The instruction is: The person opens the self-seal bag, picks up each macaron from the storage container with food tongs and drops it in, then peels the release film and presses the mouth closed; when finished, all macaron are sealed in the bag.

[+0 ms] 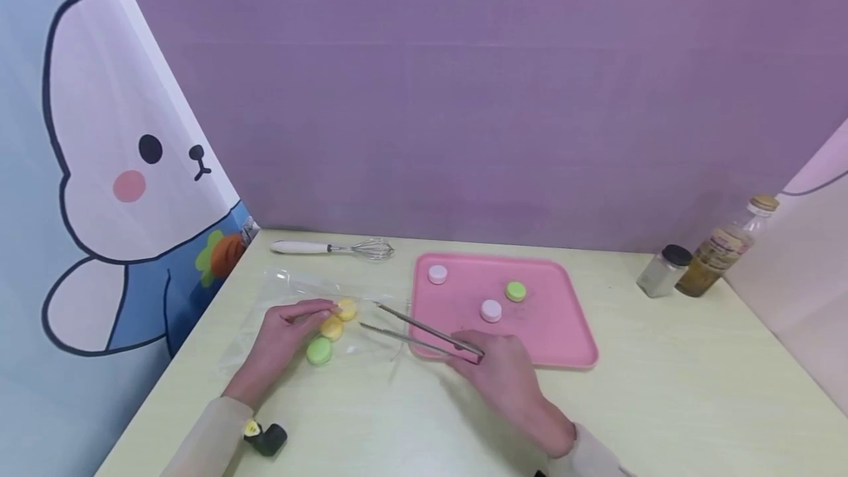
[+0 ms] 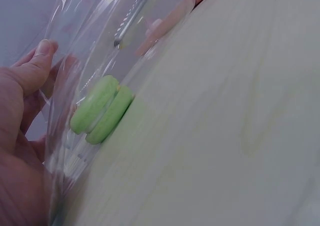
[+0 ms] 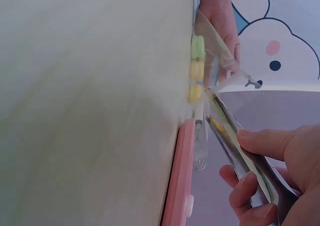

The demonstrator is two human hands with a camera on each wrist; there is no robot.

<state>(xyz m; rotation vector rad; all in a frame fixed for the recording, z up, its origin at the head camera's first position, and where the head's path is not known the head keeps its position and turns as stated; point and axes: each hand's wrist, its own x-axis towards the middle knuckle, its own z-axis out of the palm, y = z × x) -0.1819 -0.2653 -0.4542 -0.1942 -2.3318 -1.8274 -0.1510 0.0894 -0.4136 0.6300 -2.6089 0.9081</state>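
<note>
My left hand [image 1: 285,337] pinches the film of a clear plastic bag [image 1: 274,289] and lifts its upper side. Inside lie two yellow macarons [image 1: 332,327] and a green macaron [image 2: 102,109]. My right hand [image 1: 500,374] grips metal tongs [image 1: 430,330], thumb on one arm and fingers around the other. The tong tips are apart, nothing between them, and point left at the bag's right end beside the yellow macarons. In the right wrist view, the left hand [image 3: 222,30] holds the film up above the macarons.
A pink tray [image 1: 556,337] right of the bag bears two pale pink macarons [image 1: 491,311] and a green macaron [image 1: 515,291]. A whisk [image 1: 331,248] lies behind the bag. A black-lidded jar [image 1: 662,272] and a corked bottle [image 1: 725,249] stand at the far right.
</note>
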